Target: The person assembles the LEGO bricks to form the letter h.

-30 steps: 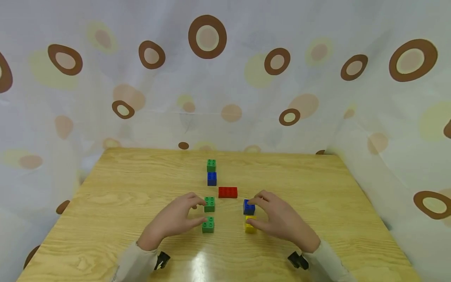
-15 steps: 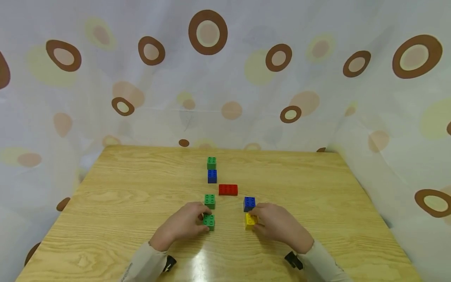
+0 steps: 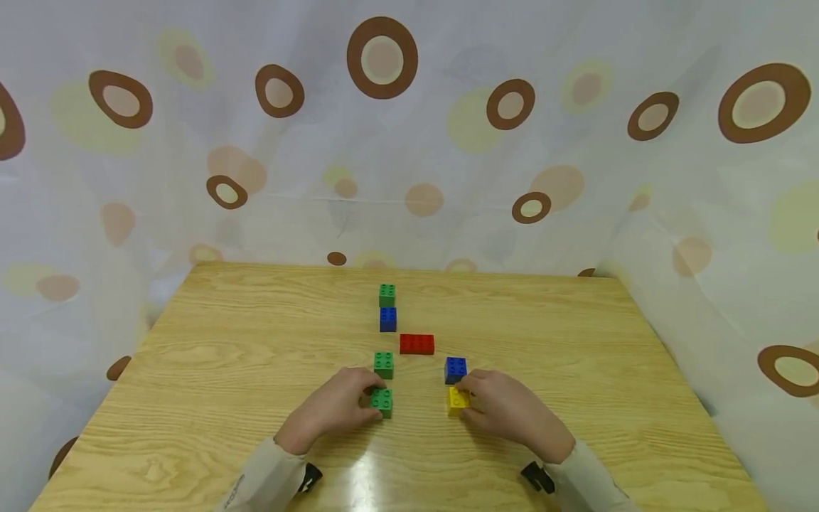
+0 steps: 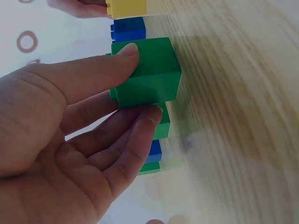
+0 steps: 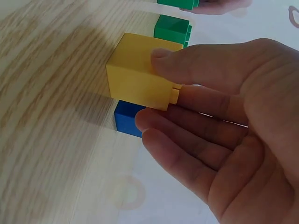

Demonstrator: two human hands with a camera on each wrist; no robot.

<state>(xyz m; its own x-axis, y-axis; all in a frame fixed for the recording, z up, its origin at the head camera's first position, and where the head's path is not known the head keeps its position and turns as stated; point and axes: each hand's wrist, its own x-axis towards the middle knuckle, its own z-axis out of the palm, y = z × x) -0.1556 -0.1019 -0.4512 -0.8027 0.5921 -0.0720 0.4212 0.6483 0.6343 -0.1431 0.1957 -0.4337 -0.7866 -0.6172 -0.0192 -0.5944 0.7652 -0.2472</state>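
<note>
My left hand [image 3: 335, 407] pinches the nearest green toy brick [image 3: 382, 403] between thumb and fingers; in the left wrist view the thumb lies on the near face of this green brick [image 4: 152, 77]. Opposite, my right hand [image 3: 512, 412] pinches a yellow toy brick [image 3: 457, 402], whose side face shows large in the right wrist view [image 5: 135, 74]. Just behind the yellow one stands a blue brick [image 3: 455, 370], close to the right fingertips. Another green brick [image 3: 383, 364] stands just behind the one in the left hand.
Farther back a red brick [image 3: 416, 344] lies lengthwise, left to right. Beyond it, to the left, stand a blue brick [image 3: 387, 319] and a green brick [image 3: 387, 294] in line. The wooden table [image 3: 269, 306] meets a spotted curtain [image 3: 288, 156] at its back and sides.
Both hands, earlier spread with fingers over the bricks, have come down and closed on the near green and yellow bricks. In the last half second they hardly move.
</note>
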